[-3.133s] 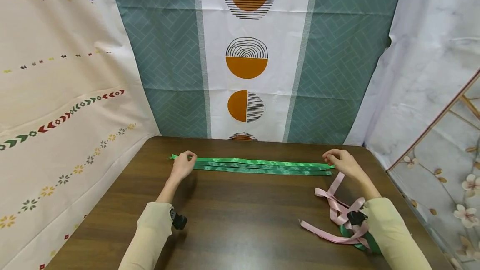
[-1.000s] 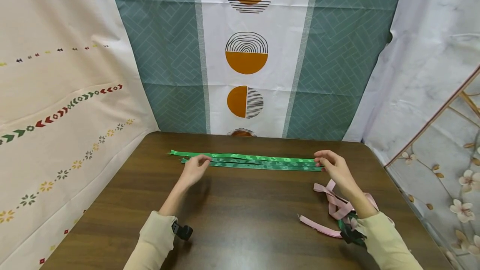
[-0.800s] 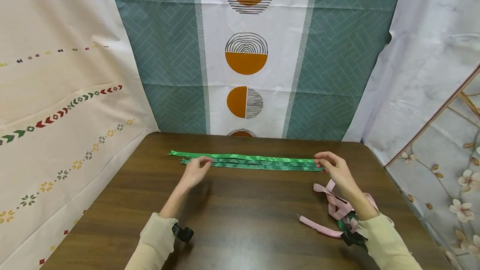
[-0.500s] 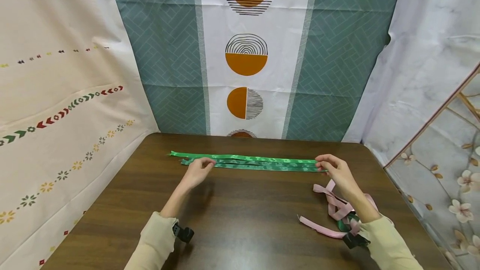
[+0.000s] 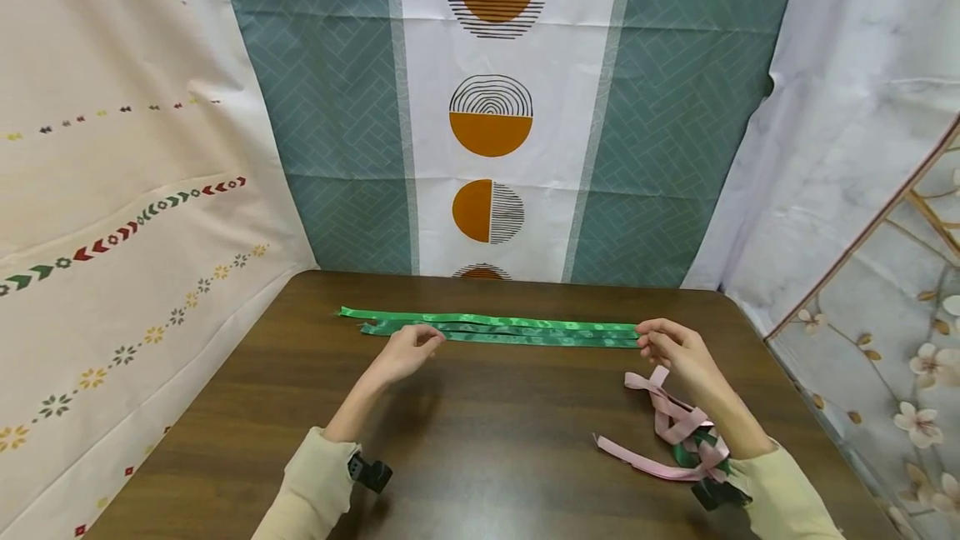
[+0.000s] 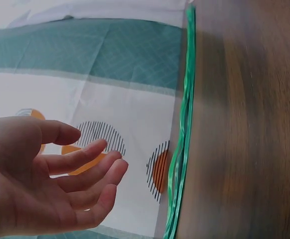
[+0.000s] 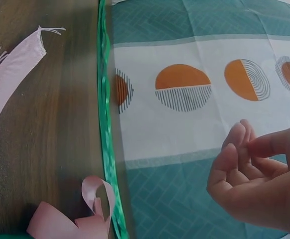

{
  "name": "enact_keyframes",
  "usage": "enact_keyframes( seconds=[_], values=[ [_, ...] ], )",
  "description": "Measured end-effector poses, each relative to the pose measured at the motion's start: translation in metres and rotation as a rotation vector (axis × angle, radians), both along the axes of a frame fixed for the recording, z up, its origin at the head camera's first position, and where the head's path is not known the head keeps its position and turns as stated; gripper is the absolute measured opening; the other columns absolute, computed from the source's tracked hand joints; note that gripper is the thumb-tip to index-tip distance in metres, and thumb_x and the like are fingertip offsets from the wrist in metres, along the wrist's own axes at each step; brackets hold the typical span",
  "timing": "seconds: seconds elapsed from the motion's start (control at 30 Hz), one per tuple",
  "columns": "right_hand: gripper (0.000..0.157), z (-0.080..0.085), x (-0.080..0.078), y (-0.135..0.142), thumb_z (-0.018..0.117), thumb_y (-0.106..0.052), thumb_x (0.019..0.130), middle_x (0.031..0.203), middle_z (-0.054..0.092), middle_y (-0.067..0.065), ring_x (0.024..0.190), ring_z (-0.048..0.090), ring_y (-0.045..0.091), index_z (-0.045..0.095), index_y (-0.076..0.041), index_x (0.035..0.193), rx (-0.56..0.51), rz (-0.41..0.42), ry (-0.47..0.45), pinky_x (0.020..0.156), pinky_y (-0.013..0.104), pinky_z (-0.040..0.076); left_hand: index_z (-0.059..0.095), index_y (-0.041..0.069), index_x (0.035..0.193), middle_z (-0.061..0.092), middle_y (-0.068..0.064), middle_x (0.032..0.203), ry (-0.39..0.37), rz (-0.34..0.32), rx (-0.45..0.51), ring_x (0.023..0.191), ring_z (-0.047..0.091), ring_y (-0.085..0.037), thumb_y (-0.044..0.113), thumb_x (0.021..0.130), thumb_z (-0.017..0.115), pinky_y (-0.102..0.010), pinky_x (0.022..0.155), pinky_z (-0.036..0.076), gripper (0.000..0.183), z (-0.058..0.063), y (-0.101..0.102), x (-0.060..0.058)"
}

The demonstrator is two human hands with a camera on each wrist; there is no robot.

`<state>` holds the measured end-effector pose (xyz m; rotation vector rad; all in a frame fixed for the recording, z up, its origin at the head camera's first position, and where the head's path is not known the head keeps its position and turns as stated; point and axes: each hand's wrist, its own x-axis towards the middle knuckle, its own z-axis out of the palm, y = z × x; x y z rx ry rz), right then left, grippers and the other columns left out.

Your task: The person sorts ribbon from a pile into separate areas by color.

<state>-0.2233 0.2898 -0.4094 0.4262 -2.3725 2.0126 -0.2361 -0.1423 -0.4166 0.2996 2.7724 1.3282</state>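
Note:
Green satin ribbons (image 5: 525, 332) lie side by side in a long flat row across the back of the table. The upper one is brighter, and its left end reaches furthest out. My left hand (image 5: 405, 352) hovers in front of the row, left of its middle; in the left wrist view its fingers (image 6: 92, 177) are spread, loosely bent and hold nothing. My right hand (image 5: 678, 348) hovers by the row's right end, hiding the tips there. In the right wrist view its thumb comes close to the loosely curled fingers (image 7: 229, 159), with no ribbon between them.
A loose heap of pink ribbon (image 5: 678, 419) with some dark green ribbon (image 5: 684, 455) lies near my right forearm. One pink strip (image 5: 637, 461) trails leftward from it. Patterned cloth (image 5: 491, 215) hangs behind the brown table (image 5: 480, 423).
My left hand has moved rightward along the row from its left end, uncovering the ribbon ends there. My right hand remains near the right end, with small shifts. The head view tilts slightly.

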Motion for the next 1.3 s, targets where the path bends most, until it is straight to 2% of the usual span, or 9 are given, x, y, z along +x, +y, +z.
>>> enact_keyframes(
  seconds=[0.17,0.4,0.5,0.67,0.8,1.0,1.17,1.3],
  values=[
    [0.015,0.001,0.003,0.003,0.047,-0.016,0.102,0.084,0.063,-0.01,0.076,0.061,0.005,0.062,-0.012,0.105,0.069,0.006,-0.026,0.071,0.021,0.052,0.068,0.005,0.112,0.069,-0.008,0.098,0.007,-0.022,0.001,0.091,0.064,-0.026,0.018,0.099,0.054,-0.033,0.074,0.051,0.023,-0.001,0.005,0.002],
    [0.026,0.002,0.006,0.008,0.048,-0.021,0.102,0.088,0.062,-0.012,0.082,0.059,0.002,0.06,0.0,0.11,0.253,0.002,-0.033,0.07,0.025,0.048,0.066,0.006,0.115,0.068,-0.01,0.107,-0.026,-0.104,0.029,0.097,0.065,-0.032,0.016,0.099,0.052,-0.038,0.08,0.052,0.023,-0.001,0.01,0.001],
    [0.029,0.002,0.009,0.01,0.048,-0.02,0.102,0.088,0.062,-0.011,0.082,0.058,0.002,0.059,0.005,0.112,0.288,0.023,-0.04,0.069,0.026,0.048,0.064,0.005,0.117,0.067,-0.011,0.111,-0.05,-0.149,0.041,0.1,0.065,-0.032,0.016,0.1,0.051,-0.039,0.085,0.052,0.024,-0.003,0.011,-0.001],
    [0.032,0.002,0.009,0.014,0.047,-0.02,0.102,0.092,0.063,-0.006,0.085,0.06,0.005,0.058,0.007,0.115,0.336,0.058,-0.045,0.069,0.026,0.048,0.063,0.002,0.119,0.066,-0.018,0.114,-0.075,-0.224,0.064,0.103,0.064,-0.036,0.016,0.101,0.049,-0.043,0.09,0.051,0.026,-0.006,0.014,-0.003],
    [0.031,0.004,0.008,0.02,0.046,-0.02,0.102,0.095,0.064,-0.003,0.088,0.061,0.009,0.059,0.006,0.116,0.399,0.09,-0.03,0.07,0.026,0.049,0.062,0.002,0.12,0.065,-0.021,0.117,-0.098,-0.25,0.07,0.104,0.063,-0.037,0.017,0.101,0.049,-0.045,0.093,0.05,0.027,-0.008,0.02,-0.005],
    [0.031,0.003,0.009,0.031,0.042,-0.015,0.103,0.097,0.063,-0.009,0.085,0.062,0.006,0.058,0.009,0.115,0.422,0.22,0.0,0.069,0.025,0.049,0.061,-0.001,0.121,0.063,-0.025,0.118,-0.139,-0.326,0.104,0.106,0.063,-0.04,0.018,0.102,0.049,-0.05,0.098,0.047,0.029,-0.008,0.033,-0.006],
    [0.033,0.004,0.01,0.039,0.041,-0.016,0.104,0.096,0.062,0.0,0.081,0.058,0.006,0.055,0.012,0.115,0.414,0.348,-0.066,0.065,0.023,0.047,0.06,-0.003,0.122,0.062,-0.026,0.119,-0.169,-0.415,0.12,0.108,0.062,-0.041,0.019,0.102,0.047,-0.049,0.099,0.047,0.032,-0.007,0.05,-0.007],
    [0.031,0.007,0.009,0.043,0.04,-0.012,0.104,0.088,0.059,0.004,0.075,0.054,0.005,0.055,0.014,0.112,0.461,0.424,-0.056,0.061,0.022,0.046,0.06,-0.003,0.123,0.062,-0.026,0.121,-0.199,-0.491,0.115,0.108,0.062,-0.04,0.02,0.102,0.047,-0.048,0.098,0.047,0.034,-0.008,0.065,-0.007]
  ],
)
